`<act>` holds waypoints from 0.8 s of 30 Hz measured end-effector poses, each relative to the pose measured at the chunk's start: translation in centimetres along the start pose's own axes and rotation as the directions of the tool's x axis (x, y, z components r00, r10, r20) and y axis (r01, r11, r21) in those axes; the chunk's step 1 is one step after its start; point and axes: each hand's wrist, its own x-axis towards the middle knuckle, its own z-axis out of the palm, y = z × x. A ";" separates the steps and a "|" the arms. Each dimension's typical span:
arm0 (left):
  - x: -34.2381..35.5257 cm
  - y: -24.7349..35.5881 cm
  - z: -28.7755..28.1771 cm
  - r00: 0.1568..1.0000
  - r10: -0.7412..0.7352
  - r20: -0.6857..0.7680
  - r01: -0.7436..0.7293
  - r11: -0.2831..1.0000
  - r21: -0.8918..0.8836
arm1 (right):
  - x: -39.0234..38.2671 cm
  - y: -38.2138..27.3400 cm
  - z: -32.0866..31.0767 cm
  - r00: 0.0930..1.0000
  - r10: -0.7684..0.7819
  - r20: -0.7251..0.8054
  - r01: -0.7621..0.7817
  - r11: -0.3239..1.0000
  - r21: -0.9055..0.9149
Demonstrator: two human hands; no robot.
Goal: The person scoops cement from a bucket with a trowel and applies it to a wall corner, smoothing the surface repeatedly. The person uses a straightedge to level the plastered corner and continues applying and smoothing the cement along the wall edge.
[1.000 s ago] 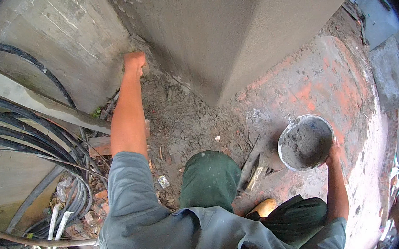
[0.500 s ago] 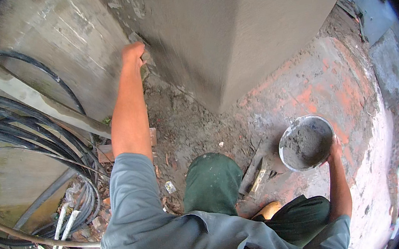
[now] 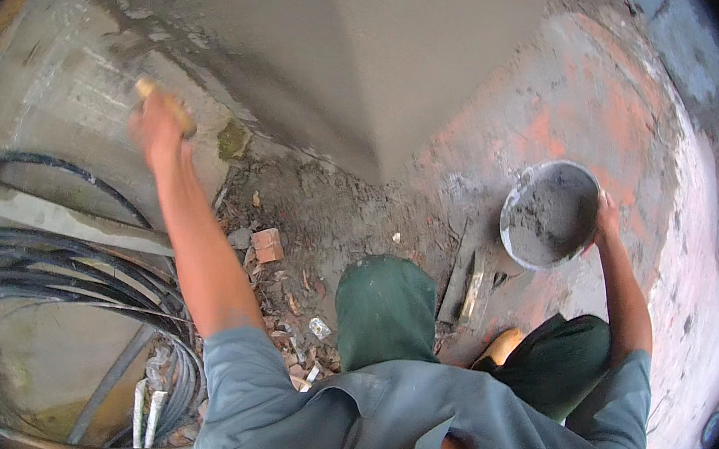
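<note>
My left hand [image 3: 161,139] is at the far left in front of the bare wall, closed round a tan, wood-coloured tool [image 3: 172,111]. Motion smears the tool, so its kind cannot be made out. Right of that hand rises a freshly smoothed grey mortar face [image 3: 339,41] with a corner edge running down it. At the right, my right hand [image 3: 608,219] grips the rim of a round bucket [image 3: 513,248]. Wet grey mortar [image 3: 554,216] lies inside the bucket, which tilts so that its mouth shows. Its underside is hidden.
Coiled black hoses [image 3: 54,268] hang at the left beside a pale pipe [image 3: 47,207]. Rubble and a broken brick [image 3: 267,245] lie by the wall's foot. Wood scraps [image 3: 471,287] lie left of the bucket. My green-clad knee [image 3: 385,310] is at the centre.
My left hand has moved left, off the edge of the mortar face, and the tan tool now shows in it. My right hand still holds the bucket. The view has shifted slightly.
</note>
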 end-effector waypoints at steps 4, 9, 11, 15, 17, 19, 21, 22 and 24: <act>-7.9 -2.0 -5.1 0.995 -0.095 0.020 0.096 0.994 -0.058 | -0.6 -0.8 0.5 0.996 -0.057 0.068 0.059 0.998 -0.015; -17.0 -7.3 -10.0 0.978 -0.174 0.116 0.104 0.887 0.451 | -1.1 -2.2 1.8 0.993 0.039 -0.110 -0.051 0.992 -0.113; -19.2 -7.6 -10.4 0.899 -0.210 0.385 -0.026 0.850 0.526 | -1.6 -3.2 2.2 0.987 0.019 -0.161 -0.056 0.972 -0.229; -21.5 -5.4 -6.3 0.589 -0.244 0.770 -0.382 0.756 0.532 | -2.3 -5.0 2.7 0.982 0.153 -0.111 -0.163 0.983 -0.082; -22.8 -5.7 -1.0 0.330 -0.192 0.924 -0.580 0.731 0.359 | -2.5 -5.4 3.0 0.982 0.123 -0.145 -0.144 0.979 -0.147; -25.0 -6.5 4.9 0.141 -0.262 0.955 -0.678 0.677 0.286 | -2.8 -5.5 3.0 0.989 0.099 -0.111 -0.113 0.985 -0.128; -27.2 -7.6 10.2 0.005 -0.368 0.930 -0.784 0.575 0.232 | -2.9 -5.4 3.2 0.991 0.078 -0.106 -0.091 0.987 -0.134; -28.4 -8.3 12.5 -0.039 -0.379 0.925 -0.835 0.521 0.178 | -3.0 -5.4 3.3 0.993 0.050 -0.105 -0.066 0.987 -0.150; -30.6 -10.2 16.7 -0.109 -0.456 0.883 -0.900 0.423 0.108 | -3.0 -5.3 3.9 0.990 -0.027 -0.140 0.004 0.987 -0.164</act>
